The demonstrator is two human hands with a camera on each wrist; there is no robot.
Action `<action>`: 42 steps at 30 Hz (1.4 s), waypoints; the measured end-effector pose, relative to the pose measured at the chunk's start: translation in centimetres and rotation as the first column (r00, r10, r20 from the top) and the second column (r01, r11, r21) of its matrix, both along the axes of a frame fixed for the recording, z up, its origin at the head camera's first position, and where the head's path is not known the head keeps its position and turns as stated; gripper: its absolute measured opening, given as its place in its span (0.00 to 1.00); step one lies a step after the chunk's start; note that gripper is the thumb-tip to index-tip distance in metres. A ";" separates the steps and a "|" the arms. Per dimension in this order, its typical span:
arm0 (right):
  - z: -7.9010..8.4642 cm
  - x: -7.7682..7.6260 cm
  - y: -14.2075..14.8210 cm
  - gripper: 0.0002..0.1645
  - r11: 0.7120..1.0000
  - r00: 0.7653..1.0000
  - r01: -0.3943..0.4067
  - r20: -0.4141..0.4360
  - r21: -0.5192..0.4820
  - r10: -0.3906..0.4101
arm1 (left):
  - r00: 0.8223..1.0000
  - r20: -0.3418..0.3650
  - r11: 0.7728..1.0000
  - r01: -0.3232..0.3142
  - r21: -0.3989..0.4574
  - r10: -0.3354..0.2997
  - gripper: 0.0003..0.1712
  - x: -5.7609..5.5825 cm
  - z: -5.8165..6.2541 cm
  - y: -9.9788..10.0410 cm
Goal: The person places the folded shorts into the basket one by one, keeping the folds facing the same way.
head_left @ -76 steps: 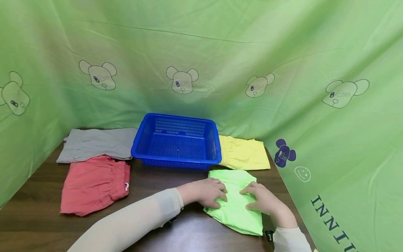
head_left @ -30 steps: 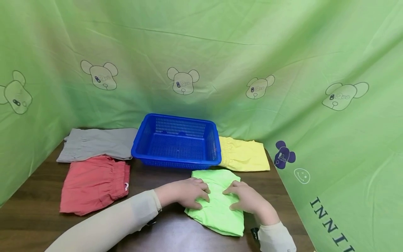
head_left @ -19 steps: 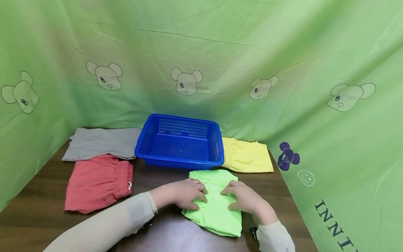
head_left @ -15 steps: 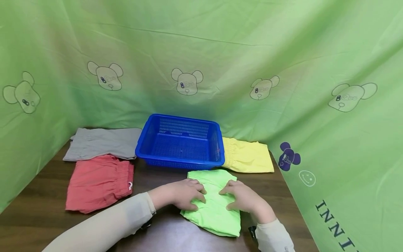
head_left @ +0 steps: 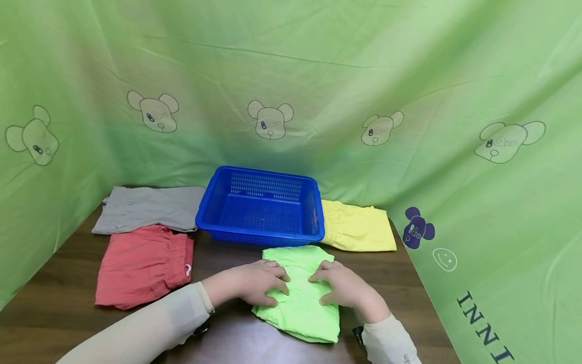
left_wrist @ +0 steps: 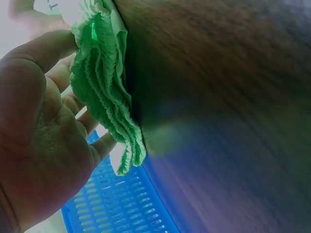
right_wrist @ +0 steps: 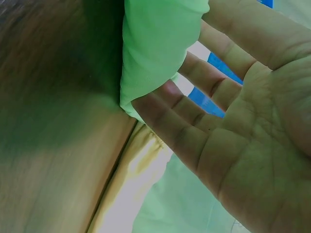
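Folded lime-green shorts [head_left: 303,303] lie on the table in front of me. My left hand [head_left: 256,284] rests on their left part with its fingers spread. On the right part, my right hand [head_left: 344,287] touches the cloth, fingers apart. The left wrist view shows the layered, gathered waistband edge [left_wrist: 104,92] beside the left palm, with the fingertips on top of the cloth. In the right wrist view, the smooth folded side [right_wrist: 158,48] meets the right fingertips, and the palm stays off it. Neither hand curls round the fabric.
A blue plastic basket [head_left: 259,237] stands behind the green shorts. Folded yellow shorts [head_left: 361,227] lie to its right, a folded grey garment [head_left: 150,207] to its left. Folded red shorts [head_left: 141,268] lie at front left. A green printed curtain [head_left: 318,60] surrounds the wooden table [head_left: 45,303].
Both hands have slid the green shorts leftward across the table, to a spot in front of the basket. The hands keep the same pose. The view has shifted slightly.
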State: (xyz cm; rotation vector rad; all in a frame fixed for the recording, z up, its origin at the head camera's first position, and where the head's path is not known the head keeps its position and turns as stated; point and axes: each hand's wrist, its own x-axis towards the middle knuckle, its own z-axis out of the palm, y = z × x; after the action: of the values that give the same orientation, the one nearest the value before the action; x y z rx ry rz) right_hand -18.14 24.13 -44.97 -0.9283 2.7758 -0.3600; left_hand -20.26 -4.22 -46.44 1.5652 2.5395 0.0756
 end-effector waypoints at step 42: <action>-0.1 -0.3 -4.6 0.29 0.996 0.996 -0.061 -0.060 0.067 0.065 | 0.978 0.163 0.988 -0.144 0.062 0.132 0.19 1.1 -0.1 -4.4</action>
State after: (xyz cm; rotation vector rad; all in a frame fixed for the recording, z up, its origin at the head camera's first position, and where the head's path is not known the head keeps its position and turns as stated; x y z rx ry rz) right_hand -18.39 19.52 -45.09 -1.0260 2.7875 -0.2328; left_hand -19.19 -8.61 -46.56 1.3455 2.5415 0.3012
